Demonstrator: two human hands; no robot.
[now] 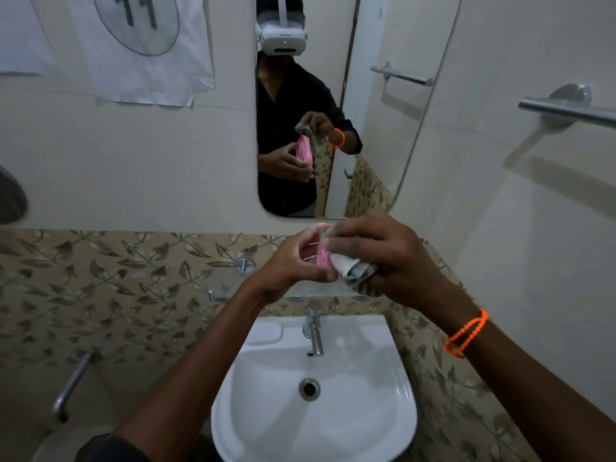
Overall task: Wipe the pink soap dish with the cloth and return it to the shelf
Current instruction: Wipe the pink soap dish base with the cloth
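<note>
**Pink plastic dish under the cloth**

Pink and rigid, the soap dish (322, 255) stands on edge in our left hand (293, 261), fingers curled round its rim, above the glass shelf (233, 281) and the glossy white basin (333, 411). Our right hand (383, 251) clutches a bunched grey-white cloth (353, 268), soft and crumpled, pressing it against the dish's face. An orange beaded band (466, 333) circles that wrist.
</note>
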